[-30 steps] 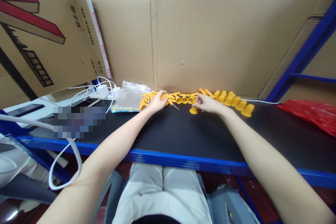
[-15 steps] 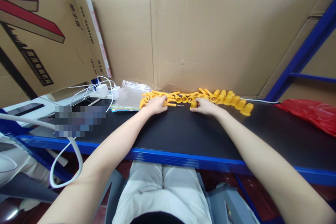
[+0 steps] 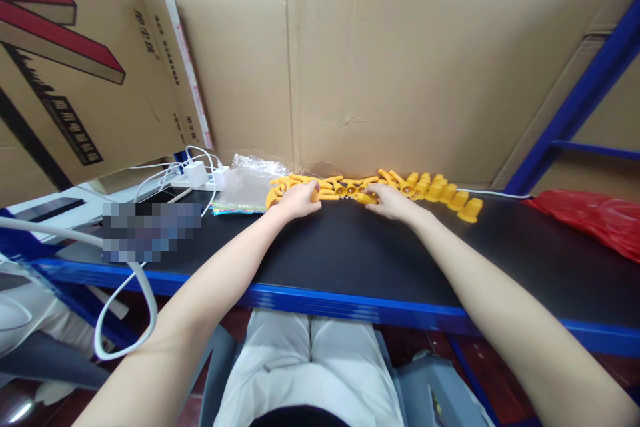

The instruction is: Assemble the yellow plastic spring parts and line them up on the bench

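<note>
My left hand (image 3: pixel 299 200) is closed around a yellow plastic piece (image 3: pixel 315 196). A ribbed yellow stem (image 3: pixel 330 196) sticks out to the right of its fingers. My right hand (image 3: pixel 387 200) pinches a small yellow cup-like piece (image 3: pixel 366 199), which lies tilted on its side towards the stem, apart from my left hand. Behind both hands stretches a pile of yellow branching pieces (image 3: pixel 387 177), some with round open ends. To the right, several yellow cups (image 3: pixel 471 209) stand upside down in rows.
A blue-edged shelf (image 3: pixel 325 303) with a black top (image 3: pixel 340 260) lies before me. Cardboard (image 3: pixel 400 80) walls the back. Clear plastic bags (image 3: pixel 245 187), white chargers (image 3: pixel 196 174) and a cable (image 3: pixel 147 293) are at left; a red plastic bag (image 3: pixel 590 217) is at right.
The cup-like piece in my right hand has tipped from upright onto its side, turning towards the left. My left hand has hardly moved and keeps its grip.
</note>
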`<state>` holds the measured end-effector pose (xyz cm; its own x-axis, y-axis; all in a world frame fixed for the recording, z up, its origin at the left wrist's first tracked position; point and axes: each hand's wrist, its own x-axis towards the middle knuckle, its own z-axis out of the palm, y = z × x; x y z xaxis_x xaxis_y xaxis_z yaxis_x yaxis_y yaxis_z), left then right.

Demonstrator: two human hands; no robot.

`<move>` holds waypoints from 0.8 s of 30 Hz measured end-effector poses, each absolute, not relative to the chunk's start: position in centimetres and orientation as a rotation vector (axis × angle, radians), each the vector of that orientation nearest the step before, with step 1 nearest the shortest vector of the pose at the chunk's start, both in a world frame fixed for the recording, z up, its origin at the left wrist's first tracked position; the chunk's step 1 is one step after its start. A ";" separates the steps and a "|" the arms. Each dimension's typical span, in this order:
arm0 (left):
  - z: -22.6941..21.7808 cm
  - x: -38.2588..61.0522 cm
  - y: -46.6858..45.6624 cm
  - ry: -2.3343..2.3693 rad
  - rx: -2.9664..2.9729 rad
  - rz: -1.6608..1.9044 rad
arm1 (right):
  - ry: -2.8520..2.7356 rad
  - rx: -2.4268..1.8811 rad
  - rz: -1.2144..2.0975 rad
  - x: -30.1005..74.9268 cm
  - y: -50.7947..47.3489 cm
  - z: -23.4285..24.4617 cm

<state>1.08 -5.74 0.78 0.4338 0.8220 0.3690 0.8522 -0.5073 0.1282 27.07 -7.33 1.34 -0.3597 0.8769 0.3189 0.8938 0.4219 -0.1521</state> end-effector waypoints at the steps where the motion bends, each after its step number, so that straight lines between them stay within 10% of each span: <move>1: 0.8 1.1 -5.7 -1.519 -2.592 -0.604 | -2.336 -1.511 -0.074 27.2 -7.2 1.3; 24: 0.9 1.5 -6.3 -1.453 -2.606 -0.729 | -2.206 -1.203 0.310 26.4 -7.2 1.2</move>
<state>1.49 -6.28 0.91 0.4402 0.7853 0.4354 0.8185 -0.5503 0.1651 26.43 -7.23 1.22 -0.4087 0.8237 0.3931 0.6835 0.5616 -0.4662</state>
